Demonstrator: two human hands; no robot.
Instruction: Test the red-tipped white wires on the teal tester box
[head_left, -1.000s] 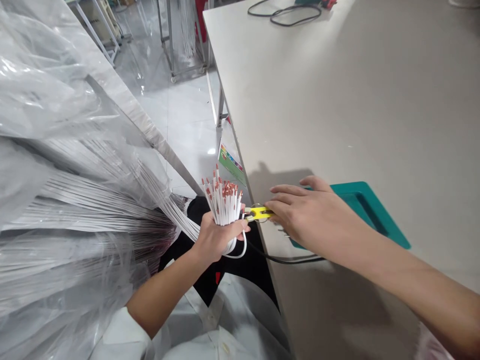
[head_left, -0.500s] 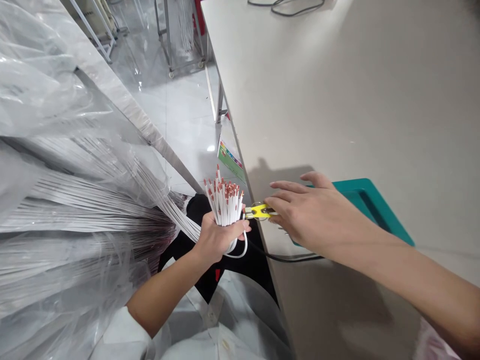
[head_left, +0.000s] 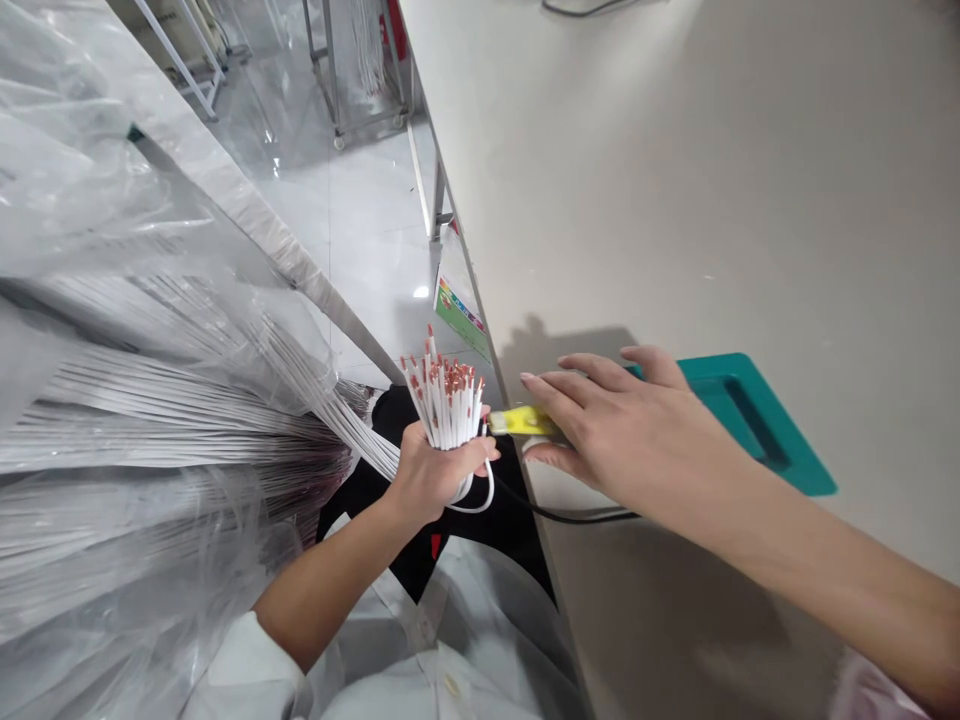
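My left hand (head_left: 442, 470) is closed around a thick bundle of white wires (head_left: 448, 412), whose bared copper tips point up. One white wire (head_left: 489, 485) loops out below this fist, and its end rises to the tip of a small yellow wire stripper (head_left: 517, 420). The stripper lies sideways at the bundle's right, slightly blurred. My right hand (head_left: 615, 420) has hold of its rear end, thumb below and index finger above, the other fingers stretched out over the table edge. Exactly how the fingers grip it is hidden.
Under my right hand a green tray (head_left: 806, 465) rests on the pale table (head_left: 712, 200). A black cable (head_left: 577, 518) crosses the table's edge. At left, long white wires (head_left: 187, 410) lie under clear plastic sheeting (head_left: 67, 190). A wheeled rack (head_left: 334, 90) stands on the floor beyond.
My right hand has shifted slightly right, its thumb now showing below the stripper. The stripper has turned, its ring no longer visible. My left hand has barely moved.
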